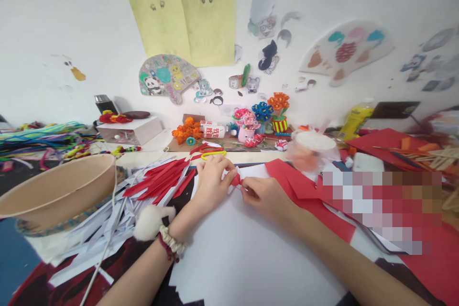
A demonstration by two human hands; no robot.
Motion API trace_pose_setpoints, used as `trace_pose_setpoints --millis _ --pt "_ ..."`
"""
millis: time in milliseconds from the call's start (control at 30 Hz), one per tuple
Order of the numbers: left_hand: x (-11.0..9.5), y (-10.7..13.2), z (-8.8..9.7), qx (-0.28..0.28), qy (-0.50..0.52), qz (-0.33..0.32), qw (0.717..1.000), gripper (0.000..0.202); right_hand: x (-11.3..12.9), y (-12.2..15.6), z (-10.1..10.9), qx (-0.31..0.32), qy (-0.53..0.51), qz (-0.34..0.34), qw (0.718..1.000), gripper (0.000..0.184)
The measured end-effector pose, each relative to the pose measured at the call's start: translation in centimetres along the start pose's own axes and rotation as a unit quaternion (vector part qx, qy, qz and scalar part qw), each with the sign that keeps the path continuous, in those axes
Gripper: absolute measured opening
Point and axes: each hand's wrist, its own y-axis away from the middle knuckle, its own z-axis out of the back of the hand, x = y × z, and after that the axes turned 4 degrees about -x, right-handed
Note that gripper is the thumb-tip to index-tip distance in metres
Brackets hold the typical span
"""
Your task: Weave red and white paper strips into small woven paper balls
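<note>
Pinching a small, creased red paper piece (235, 180) over the far end of the smooth white sheet (258, 248), grasping it between left hand (214, 179) fingertips, nipping its edge with the right hand (261, 193) (fingers tightly curled); wearing a ruched cream scrunchie (171, 243); seeing flat, narrow red strips (161, 180) fanning out left of the sheet.

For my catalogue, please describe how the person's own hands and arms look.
The left hand and right hand are ungloved, the forearms bare where visible. At the left wrist sit a cream, gathered scrunchie and a dark red bracelet; the right shows neither.
</note>
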Motion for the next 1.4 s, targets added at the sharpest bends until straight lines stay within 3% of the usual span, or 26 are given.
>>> trace_pose_setpoints --millis 267,467,567,700,800,867,1000,1100,1200,1400 --pt "0.1 -0.2 -0.2 -0.013 -0.013 0.004 1.000 0.014 0.0 0.0 -0.1 0.006 0.036 0.009 0.999 0.016" --pt "0.9 -0.5 0.4 -0.009 0.035 -0.034 0.999 0.007 0.4 -0.1 0.2 0.063 0.098 -0.073 0.990 0.017" --pt "1.2 0.1 0.8 0.010 -0.014 -0.057 0.998 0.023 0.6 -0.5 1.2 0.098 0.044 -0.124 0.986 0.004" --pt "1.3 0.5 0.7 0.058 -0.108 -0.110 0.986 0.027 0.3 -1.1 2.5 0.112 -0.020 -0.177 0.978 0.015" --pt "1.7 0.2 0.5 0.059 -0.147 -0.137 0.978 0.027 -0.3 -1.2 2.5 0.090 0.009 -0.214 0.973 0.024" --pt "2.0 0.0 0.4 0.043 -0.166 -0.143 0.975 0.030 -0.6 -1.1 2.1 0.096 0.053 -0.227 0.968 0.019" --pt "1.7 0.1 0.5 -0.006 -0.215 -0.183 0.959 0.035 -0.8 -0.8 1.4 0.124 0.088 -0.187 0.971 0.008" --pt "0.6 0.5 0.5 0.005 -0.279 -0.255 0.926 0.014 -0.7 -0.6 1.1 0.110 0.094 -0.155 0.977 0.009" --pt "-0.2 0.7 0.2 0.022 -0.312 -0.311 0.897 0.010 -0.5 -0.5 0.8 0.060 0.110 -0.126 0.984 0.009" --pt "0.1 0.5 -0.7 0.002 -0.333 -0.360 0.871 0.013 -0.8 -0.1 -0.1 -0.053 0.127 0.020 0.990 0.020"
